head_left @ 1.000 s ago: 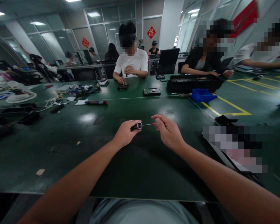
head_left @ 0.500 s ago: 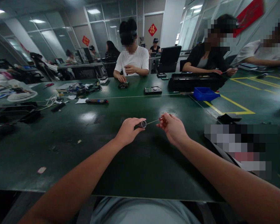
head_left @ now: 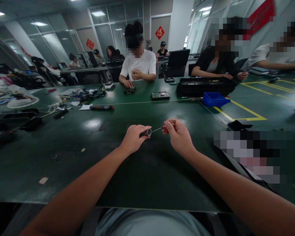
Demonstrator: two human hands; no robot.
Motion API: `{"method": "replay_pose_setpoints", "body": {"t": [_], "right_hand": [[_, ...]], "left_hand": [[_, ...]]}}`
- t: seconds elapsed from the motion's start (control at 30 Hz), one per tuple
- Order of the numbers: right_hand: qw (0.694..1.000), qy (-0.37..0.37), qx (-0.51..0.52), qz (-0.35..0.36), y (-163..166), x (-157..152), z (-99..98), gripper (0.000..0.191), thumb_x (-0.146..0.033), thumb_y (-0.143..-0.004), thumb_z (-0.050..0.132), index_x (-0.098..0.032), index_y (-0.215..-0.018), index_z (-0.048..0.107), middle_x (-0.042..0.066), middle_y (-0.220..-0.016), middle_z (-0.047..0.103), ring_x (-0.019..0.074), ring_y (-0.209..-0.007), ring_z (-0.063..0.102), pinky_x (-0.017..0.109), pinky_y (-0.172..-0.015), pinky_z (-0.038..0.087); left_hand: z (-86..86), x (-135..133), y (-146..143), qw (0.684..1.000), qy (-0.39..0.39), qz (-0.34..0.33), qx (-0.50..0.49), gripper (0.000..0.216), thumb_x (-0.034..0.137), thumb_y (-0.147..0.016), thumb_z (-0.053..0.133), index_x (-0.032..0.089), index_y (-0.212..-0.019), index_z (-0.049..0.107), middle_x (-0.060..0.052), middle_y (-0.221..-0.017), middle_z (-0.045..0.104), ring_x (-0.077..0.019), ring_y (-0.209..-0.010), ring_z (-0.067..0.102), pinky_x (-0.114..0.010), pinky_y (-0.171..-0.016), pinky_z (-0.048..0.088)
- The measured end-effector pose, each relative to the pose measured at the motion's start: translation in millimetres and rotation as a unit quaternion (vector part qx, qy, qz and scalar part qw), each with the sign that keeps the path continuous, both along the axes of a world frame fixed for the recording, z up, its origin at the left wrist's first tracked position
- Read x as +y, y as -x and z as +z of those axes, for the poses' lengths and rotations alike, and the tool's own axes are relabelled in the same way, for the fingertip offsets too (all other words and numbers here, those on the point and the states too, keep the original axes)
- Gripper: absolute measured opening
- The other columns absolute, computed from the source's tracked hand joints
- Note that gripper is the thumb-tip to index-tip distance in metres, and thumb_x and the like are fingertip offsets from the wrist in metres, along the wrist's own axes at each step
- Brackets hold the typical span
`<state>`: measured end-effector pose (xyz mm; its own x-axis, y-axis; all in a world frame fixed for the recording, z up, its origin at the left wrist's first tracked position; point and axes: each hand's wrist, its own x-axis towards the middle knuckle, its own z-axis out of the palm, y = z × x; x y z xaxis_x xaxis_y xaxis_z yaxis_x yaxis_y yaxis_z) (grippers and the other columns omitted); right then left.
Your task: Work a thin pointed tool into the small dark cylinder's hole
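Note:
My left hand (head_left: 134, 137) is closed round a small dark cylinder with a silver end (head_left: 147, 132), held just above the green table (head_left: 93, 154). My right hand (head_left: 178, 136) pinches the reddish handle of a thin screwdriver (head_left: 165, 126). Its slim metal shaft runs left and its tip meets the cylinder's silver end. Both hands hover near the table's middle, a short gap between them.
A blue bin (head_left: 213, 99) and a long black tray (head_left: 204, 87) lie far right. A circuit board (head_left: 160, 95), a red-and-black tool (head_left: 101, 107) and cable clutter (head_left: 83, 94) sit further back. Other people work across the table. Yellow tape lines (head_left: 245, 113) mark the right side.
My right hand has turned slightly and lifted the screwdriver handle, so the shaft now slopes down to the cylinder. My left hand has held almost still.

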<state>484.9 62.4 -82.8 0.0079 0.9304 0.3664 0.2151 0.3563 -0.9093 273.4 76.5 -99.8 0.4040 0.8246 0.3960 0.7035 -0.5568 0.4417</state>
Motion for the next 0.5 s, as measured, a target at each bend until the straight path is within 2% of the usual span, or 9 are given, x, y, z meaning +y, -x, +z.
{"method": "replay_pose_setpoints", "body": {"t": [0.2, 0.33, 0.5], "right_hand": [[0.999, -0.023, -0.029, -0.013, 0.3, -2.1, 0.7, 0.022, -0.041, -0.096, 0.050, -0.021, -0.094, 0.059, 0.005, -0.082, 0.069, 0.0184, -0.073, 0.066, 0.036, -0.071, 0.053], [1.000, -0.010, -0.001, 0.000, 1.2, -0.6, -2.1, 0.021, -0.041, -0.096, 0.051, -0.021, -0.094, 0.058, 0.004, -0.081, 0.068, 0.0179, -0.072, 0.066, 0.036, -0.069, 0.054], [0.999, -0.031, -0.006, -0.027, 2.6, -4.2, -2.7, 0.021, -0.040, -0.097, 0.049, -0.021, -0.096, 0.058, 0.005, -0.084, 0.069, 0.0186, -0.077, 0.067, 0.037, -0.074, 0.054]], "left_hand": [[0.0, 0.1, 1.3, 1.000, -0.010, 0.002, -0.012, 0.038, 0.023, -0.088, 0.071, 0.027, -0.125, 0.065, -0.004, -0.122, 0.070, -0.0231, -0.113, 0.061, -0.044, -0.101, 0.042], [0.2, -0.3, 1.1, 1.000, -0.010, 0.015, -0.017, 0.037, 0.022, -0.088, 0.071, 0.026, -0.124, 0.066, -0.004, -0.121, 0.070, -0.0234, -0.112, 0.061, -0.044, -0.100, 0.043], [1.5, -1.1, -0.1, 0.999, -0.010, 0.018, -0.027, 0.040, 0.026, -0.087, 0.072, 0.026, -0.127, 0.064, -0.004, -0.124, 0.069, -0.0230, -0.114, 0.061, -0.042, -0.101, 0.042]]}}
